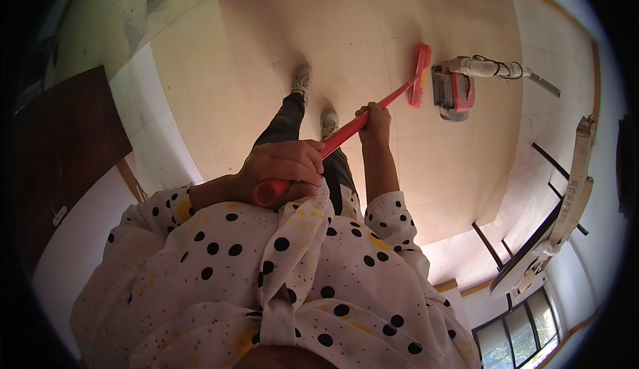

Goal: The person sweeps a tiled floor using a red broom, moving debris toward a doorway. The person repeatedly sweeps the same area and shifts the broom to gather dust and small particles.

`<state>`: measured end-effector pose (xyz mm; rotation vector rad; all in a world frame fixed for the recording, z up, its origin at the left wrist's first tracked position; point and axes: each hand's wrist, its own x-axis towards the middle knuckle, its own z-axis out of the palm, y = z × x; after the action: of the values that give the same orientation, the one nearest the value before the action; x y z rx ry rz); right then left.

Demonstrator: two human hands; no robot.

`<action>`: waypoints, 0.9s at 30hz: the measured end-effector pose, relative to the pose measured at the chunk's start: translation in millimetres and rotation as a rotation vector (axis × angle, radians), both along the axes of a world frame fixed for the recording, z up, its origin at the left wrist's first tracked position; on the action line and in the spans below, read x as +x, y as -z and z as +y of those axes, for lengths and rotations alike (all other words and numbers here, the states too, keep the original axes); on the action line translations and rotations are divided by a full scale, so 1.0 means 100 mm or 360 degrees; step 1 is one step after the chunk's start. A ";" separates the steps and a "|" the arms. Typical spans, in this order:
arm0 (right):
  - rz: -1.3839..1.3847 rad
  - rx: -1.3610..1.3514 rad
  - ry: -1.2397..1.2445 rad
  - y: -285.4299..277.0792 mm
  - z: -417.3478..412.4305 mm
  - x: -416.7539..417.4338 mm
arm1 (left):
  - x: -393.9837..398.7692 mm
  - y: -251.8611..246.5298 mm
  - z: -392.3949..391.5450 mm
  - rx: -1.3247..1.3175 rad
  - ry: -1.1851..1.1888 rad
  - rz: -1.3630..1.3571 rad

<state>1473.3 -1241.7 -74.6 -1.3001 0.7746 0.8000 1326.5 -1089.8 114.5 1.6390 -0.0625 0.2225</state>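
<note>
A red broom slants across the view, its handle (344,133) running from my waist up to the right. My left hand (287,167) is wrapped around the handle near its hollow top end, close to my shirt. Further down the handle, my right hand (376,123) grips it with closed fingers. The broom head (418,75), with red and some yellow bristles, rests on the beige tiled floor (459,169) ahead and to the right of my shoes (301,78).
Just right of the broom head lies a red and black machine (457,92) with a cord-wrapped tube. A table (529,249) with long cardboard boxes (571,194) stands at right, near a window (519,329). Dark red door panels (70,164) are at left and top.
</note>
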 end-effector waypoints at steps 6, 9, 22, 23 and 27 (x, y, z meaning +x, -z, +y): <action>0.0073 -0.0176 0.0098 0.24 -0.46 -0.11 | 0.12 0.32 -0.06 -0.0274 -0.0183 0.0133; 0.0043 -0.0276 0.0285 0.65 -0.56 0.11 | 0.30 0.79 -0.03 -0.0392 -0.0191 0.0262; 0.0084 -0.0258 0.0031 1.06 0.29 0.26 | 0.06 1.07 0.36 -0.0545 -0.0395 0.0322; 0.0090 -0.0251 -0.0137 0.92 0.23 0.17 | -0.04 1.02 0.32 -0.0524 -0.0391 0.0282; -0.0061 -0.0308 -0.0152 0.43 0.31 -0.11 | -0.39 0.78 0.31 -0.0658 -0.0170 0.0170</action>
<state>1462.4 -1210.8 -117.3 -1.5302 0.7786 0.7882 1287.9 -1059.0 36.3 1.2401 0.1445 0.2130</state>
